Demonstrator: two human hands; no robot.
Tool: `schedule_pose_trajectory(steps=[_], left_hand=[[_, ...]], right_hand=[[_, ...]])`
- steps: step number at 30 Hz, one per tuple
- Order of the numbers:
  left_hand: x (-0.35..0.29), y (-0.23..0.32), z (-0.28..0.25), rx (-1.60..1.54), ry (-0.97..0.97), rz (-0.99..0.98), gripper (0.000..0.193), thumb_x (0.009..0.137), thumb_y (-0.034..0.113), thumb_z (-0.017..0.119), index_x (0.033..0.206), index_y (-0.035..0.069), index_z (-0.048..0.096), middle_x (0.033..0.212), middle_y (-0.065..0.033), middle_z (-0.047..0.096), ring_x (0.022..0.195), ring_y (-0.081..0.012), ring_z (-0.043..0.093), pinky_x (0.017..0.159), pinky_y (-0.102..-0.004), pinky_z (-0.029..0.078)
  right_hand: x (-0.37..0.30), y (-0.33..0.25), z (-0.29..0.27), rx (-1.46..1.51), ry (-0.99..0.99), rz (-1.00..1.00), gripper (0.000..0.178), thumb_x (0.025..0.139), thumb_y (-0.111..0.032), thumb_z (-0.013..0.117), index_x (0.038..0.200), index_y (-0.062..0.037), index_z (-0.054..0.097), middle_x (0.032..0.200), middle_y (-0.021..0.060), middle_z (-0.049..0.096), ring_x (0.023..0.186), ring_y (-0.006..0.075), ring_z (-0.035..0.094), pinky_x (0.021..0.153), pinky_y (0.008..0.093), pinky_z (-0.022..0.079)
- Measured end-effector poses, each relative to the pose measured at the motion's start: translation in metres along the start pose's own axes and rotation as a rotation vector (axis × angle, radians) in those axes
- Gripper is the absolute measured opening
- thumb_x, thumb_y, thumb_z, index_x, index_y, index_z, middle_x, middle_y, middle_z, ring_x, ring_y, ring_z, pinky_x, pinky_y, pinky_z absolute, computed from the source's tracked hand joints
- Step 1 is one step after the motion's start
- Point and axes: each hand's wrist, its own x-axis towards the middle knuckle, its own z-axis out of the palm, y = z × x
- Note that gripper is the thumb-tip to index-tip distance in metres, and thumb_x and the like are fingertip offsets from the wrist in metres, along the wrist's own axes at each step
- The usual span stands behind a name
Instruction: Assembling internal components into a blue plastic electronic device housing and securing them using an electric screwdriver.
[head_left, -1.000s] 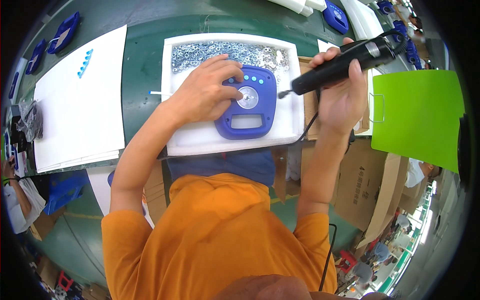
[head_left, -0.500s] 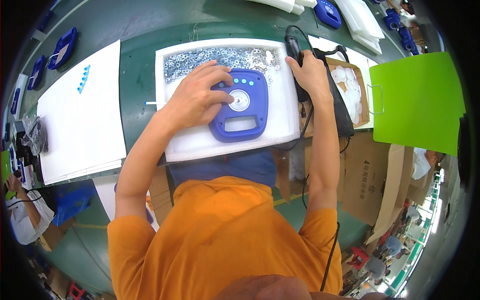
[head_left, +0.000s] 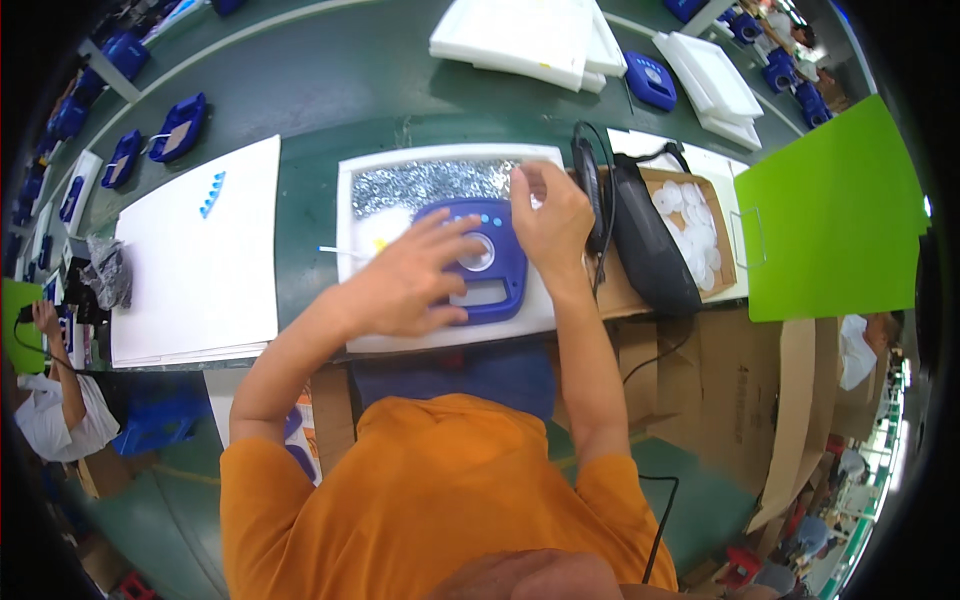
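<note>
A blue plastic housing (head_left: 515,262) with a handle cut-out and a round pale disc (head_left: 478,252) in its middle lies in a white foam tray (head_left: 352,290). Over its left side is my left hand (head_left: 415,275), fingers spread and blurred by motion; it holds nothing I can see. At the housing's upper right, my right hand (head_left: 555,215) is closed with fingers curled beside the heap of small metal nuts (head_left: 430,185). What its fingertips hold, if anything, is hidden. A black corded hand tool (head_left: 587,180) lies along the tray's right edge, apart from my right hand.
To the right are a black pouch (head_left: 645,240), a cardboard box (head_left: 722,200) of white discs and a green board (head_left: 830,215). White sheets (head_left: 205,270) with a blue strip (head_left: 212,195) lie on the left. Foam trays (head_left: 525,40) and another blue housing (head_left: 650,82) stand at the back.
My right hand has let go of the black tool and moved left to the nuts. My left hand has drawn off the disc and opened. The whole view has shifted.
</note>
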Motion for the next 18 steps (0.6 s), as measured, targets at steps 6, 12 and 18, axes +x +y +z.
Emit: schedule_pose_trajectory(steps=[6,12,18], left_hand=[[-0.022,0.014,0.029,0.140,0.004,-0.045,0.027,0.087,0.027,0.092,0.097,0.004,0.080,0.175,-0.0197,0.049,0.173,-0.0472,0.028,0.141,-0.0678,0.021],[-0.025,0.020,-0.003,0.132,0.042,-0.003,0.028,0.090,0.027,0.090,0.097,0.002,0.079,0.171,-0.0173,0.051,0.174,-0.0454,0.027,0.141,-0.0688,0.019],[-0.026,-0.057,-0.061,0.378,0.238,-0.222,0.024,0.087,0.016,0.093,0.104,0.007,0.079,0.168,-0.0176,0.056,0.172,-0.0470,0.031,0.141,-0.0689,0.023]], right_hand=[[-0.017,0.025,0.011,-0.013,0.079,-0.036,0.007,0.102,-0.011,0.078,0.105,-0.0050,0.081,0.094,0.0129,0.082,0.079,0.0303,0.081,0.073,0.0422,0.063],[-0.019,0.029,0.000,0.051,0.140,-0.008,0.008,0.102,-0.008,0.079,0.106,-0.0012,0.081,0.091,0.0137,0.081,0.078,0.0275,0.081,0.074,0.0375,0.063],[-0.019,0.021,0.002,0.158,0.132,-0.027,0.007,0.102,-0.006,0.078,0.104,0.0007,0.080,0.090,0.0130,0.081,0.077,0.0263,0.081,0.074,0.0366,0.064]])
